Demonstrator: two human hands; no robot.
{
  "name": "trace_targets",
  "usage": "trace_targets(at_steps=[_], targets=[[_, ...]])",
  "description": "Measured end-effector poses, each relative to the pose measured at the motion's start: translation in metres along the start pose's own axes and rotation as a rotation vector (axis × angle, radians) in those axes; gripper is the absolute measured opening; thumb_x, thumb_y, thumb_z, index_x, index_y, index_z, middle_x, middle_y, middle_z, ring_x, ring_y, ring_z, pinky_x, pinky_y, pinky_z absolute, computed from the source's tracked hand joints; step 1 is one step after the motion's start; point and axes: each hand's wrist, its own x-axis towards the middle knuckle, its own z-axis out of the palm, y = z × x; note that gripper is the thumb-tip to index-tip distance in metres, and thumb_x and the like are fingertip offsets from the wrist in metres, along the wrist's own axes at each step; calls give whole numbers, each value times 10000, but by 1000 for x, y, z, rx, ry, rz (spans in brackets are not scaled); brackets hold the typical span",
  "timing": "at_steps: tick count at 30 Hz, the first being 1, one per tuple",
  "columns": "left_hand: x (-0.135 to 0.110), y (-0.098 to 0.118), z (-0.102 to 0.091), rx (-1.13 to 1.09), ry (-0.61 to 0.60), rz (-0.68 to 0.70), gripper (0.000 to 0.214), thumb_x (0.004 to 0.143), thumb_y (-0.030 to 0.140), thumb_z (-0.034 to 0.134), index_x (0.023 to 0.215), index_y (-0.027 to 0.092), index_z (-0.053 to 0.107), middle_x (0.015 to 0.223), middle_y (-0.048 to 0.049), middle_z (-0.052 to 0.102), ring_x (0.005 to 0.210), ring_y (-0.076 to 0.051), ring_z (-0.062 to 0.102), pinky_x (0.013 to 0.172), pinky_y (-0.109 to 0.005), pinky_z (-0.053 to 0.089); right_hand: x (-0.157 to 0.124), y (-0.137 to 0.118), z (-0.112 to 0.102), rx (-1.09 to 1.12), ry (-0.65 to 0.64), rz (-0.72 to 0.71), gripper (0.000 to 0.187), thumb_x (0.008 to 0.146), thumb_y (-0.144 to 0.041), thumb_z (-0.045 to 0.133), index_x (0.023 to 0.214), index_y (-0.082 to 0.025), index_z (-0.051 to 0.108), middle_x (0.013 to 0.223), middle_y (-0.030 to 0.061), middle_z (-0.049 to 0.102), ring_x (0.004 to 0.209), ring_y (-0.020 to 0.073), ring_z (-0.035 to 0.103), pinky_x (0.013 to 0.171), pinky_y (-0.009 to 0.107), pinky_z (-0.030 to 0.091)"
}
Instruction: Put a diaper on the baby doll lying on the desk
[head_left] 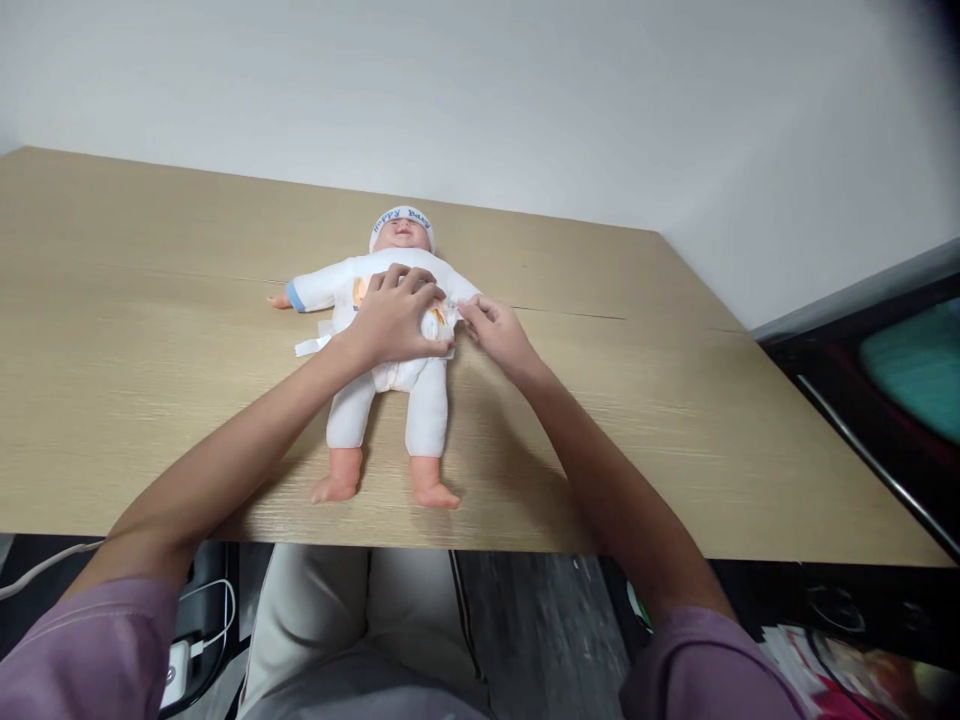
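Observation:
A baby doll (390, 262) in a white suit and a cap with blue lettering lies on its back on the wooden table, feet toward me. A white diaper (401, 375) with an orange print is wrapped about its hips and belly. My left hand (397, 315) rests on the diaper's front, fingers spread over the belly and thumb apart. At the doll's side on my right, my right hand (495, 328) pinches the edge of the diaper by its fastening tab. On the opposite side a white diaper tab (309, 347) sticks out loose over the table.
The doll lies near the front edge of the wooden table (150, 400). A black-framed screen (885, 390) stands at the right. Below the table's edge are a white charger with a cable (176, 672) on the left and colourful packets (825, 670) on the right.

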Motion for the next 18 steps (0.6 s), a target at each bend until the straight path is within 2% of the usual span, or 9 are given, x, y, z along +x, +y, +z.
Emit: trace_targets(at_steps=[4,6,8,10,12,15,18], targets=[[0,0,3,-11,16,-18,642,809,486,900,1373,227,733,1540,-171,686,1454,-498,515,1201,-651,426,12,-11,30,-91,14,-75,627,957,-913,580,879,-291,547,799,-9,563,769,207,563,732,350,519],[0,-1,2,-29,9,-27,678,806,467,891,1407,212,706,1551,-172,686,1450,-496,516,1208,-654,431,2,-12,34,-155,90,-135,540,1003,-827,603,1035,-288,630,916,24,655,852,232,633,804,378,573],[2,-5,-2,-73,-24,-28,766,796,499,897,1465,207,664,1571,-178,676,1470,-503,504,1217,-668,434,-14,-10,32,-255,155,-258,478,1069,-705,587,1264,-281,688,1154,85,728,1067,275,698,989,440,602],[3,-14,-11,-160,-83,-16,875,783,572,908,1525,208,620,1602,-189,655,1520,-500,484,1240,-661,437,-30,-7,26,-379,151,-404,496,1130,-608,510,1468,-289,684,1448,129,698,1365,322,652,1217,527,519],[5,-29,-25,-297,-164,3,945,792,641,897,1575,216,582,1639,-194,629,1546,-462,508,1250,-603,463,-40,-3,20,-477,73,-516,545,1166,-556,433,1610,-313,634,1640,122,617,1552,344,547,1338,586,408],[5,-60,-48,-467,-219,-77,830,879,693,815,1549,248,609,1630,-180,640,1456,-388,630,1160,-506,541,-43,0,16,-559,-38,-582,621,1185,-554,378,1757,-345,496,1761,89,539,1633,346,482,1379,608,366],[3,-94,-62,-513,-192,-266,621,923,714,779,1352,270,718,1486,-153,729,1272,-342,716,1011,-453,577,-41,1,15,-613,-65,-578,670,1188,-581,341,1811,-344,415,1797,81,507,1657,356,461,1389,629,356]])
